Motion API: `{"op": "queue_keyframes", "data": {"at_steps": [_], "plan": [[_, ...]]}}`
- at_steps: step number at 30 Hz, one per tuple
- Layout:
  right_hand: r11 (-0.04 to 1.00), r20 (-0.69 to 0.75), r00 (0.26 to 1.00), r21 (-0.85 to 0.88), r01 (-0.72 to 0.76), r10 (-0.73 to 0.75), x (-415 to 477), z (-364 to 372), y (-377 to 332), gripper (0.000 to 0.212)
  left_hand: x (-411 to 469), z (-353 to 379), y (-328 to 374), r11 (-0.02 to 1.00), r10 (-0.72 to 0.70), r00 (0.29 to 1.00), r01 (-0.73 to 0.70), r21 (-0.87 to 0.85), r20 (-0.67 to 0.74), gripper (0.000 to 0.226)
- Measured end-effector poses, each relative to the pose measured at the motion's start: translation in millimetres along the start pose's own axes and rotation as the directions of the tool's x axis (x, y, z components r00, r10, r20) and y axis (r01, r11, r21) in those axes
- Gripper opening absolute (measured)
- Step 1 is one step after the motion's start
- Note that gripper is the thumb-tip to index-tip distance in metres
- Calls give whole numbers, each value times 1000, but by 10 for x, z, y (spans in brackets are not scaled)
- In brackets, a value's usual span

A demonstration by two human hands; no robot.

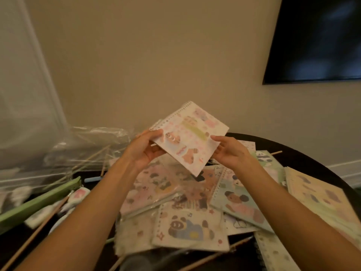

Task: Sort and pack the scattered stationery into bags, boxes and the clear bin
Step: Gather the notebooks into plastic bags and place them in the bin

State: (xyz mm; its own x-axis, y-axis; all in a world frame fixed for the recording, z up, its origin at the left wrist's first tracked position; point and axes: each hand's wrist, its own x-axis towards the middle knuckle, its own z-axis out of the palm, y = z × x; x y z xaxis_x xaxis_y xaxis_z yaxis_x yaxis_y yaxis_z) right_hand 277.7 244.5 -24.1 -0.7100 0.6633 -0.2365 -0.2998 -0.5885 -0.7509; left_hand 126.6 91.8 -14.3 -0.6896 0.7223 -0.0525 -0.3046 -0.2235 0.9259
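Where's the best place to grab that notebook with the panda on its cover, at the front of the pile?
Probably its near edge, from the person's side: the panda notebook lies flat atop the pile, and that edge seems to jut out over the dark table, leaving room for fingers underneath.

Spiral notebook (190, 136) between left hand (145, 148) and right hand (228, 151), above dark table (304, 153)

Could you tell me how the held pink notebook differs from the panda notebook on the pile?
The pink notebook is held up, tilted; the panda notebook lies flat. The pink notebook shows brown bears, the panda notebook a panda in blue. Both are spiral-bound.
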Motion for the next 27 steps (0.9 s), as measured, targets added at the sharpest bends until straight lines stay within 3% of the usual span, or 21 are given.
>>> {"op": "queue_keyframes", "data": {"at_steps": [3,6,8,10,11,14,17,20,23,25,27], "plan": [[1000,-34,999,24,-2,3,-171,-29,21,28,-167,-187,71,998,50,996,-46,53,-75,4],[997,0,999,-62,-41,41,-472,-68,76,31,-414,-324,156,996,81,980,-86,-21,-180,16],[946,89,994,-323,-30,62,-673,-65,85,35,-558,-371,238,995,101,969,-104,1,-225,16],[797,168,984,-602,54,61,-830,-15,81,28,-630,-363,321,987,137,961,-111,118,-241,23],[749,184,983,-654,102,26,-897,25,75,21,-673,-338,365,978,148,962,-107,179,-231,26],[806,115,984,-565,177,-136,-1012,118,52,14,-741,-269,435,946,137,979,-85,311,-149,7],[905,2,978,-380,192,-207,-1037,89,62,16,-824,-255,402,902,114,990,-67,427,-85,15],[959,-89,983,-248,134,-160,-1033,-73,93,13,-861,-354,278,719,113,993,-55,693,-38,34],[974,-114,993,-225,9,-35,-1051,-292,103,6,-910,-528,110,335,-48,992,-97,937,120,67],[958,-103,994,-282,-55,27,-1065,-407,111,8,-909,-668,-35,78,-211,971,-100,992,115,96],[935,-83,994,-341,-100,76,-1096,-459,130,6,-867,-775,-199,-136,-249,965,-118,984,81,111]]}}
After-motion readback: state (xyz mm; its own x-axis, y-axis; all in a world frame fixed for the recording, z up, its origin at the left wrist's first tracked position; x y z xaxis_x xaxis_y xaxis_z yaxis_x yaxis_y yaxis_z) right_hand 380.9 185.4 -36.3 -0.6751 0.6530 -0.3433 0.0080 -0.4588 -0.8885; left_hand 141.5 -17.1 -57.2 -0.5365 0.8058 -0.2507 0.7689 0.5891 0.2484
